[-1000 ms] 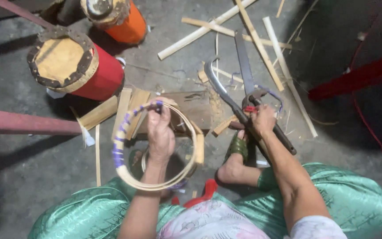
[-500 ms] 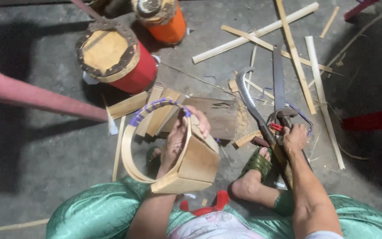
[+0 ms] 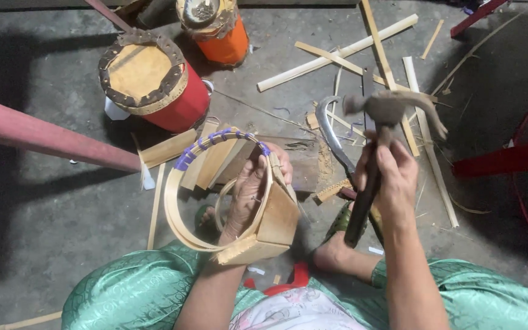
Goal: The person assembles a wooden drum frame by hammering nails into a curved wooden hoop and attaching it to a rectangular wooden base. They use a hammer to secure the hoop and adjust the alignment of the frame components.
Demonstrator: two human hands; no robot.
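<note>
Head view: your left hand (image 3: 253,192) grips the light, springy bamboo hoop (image 3: 215,195) at its 3 o'clock rim; your right hand (image 3: 392,177) fingers wrap the heavy hammer (image 3: 377,146) mid-handle; support the thin strip near the joint

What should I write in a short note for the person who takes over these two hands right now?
Left hand: holds the bent bamboo hoop upright, thumb side at its purple-wrapped top.
Right hand: grips a claw hammer, lifted above the wooden block.
Nearby: a curved knife lies by the block; bamboo strips lie scattered on the floor.
Done: hoop bent, partly bound.
Left: cannot tell.
</note>
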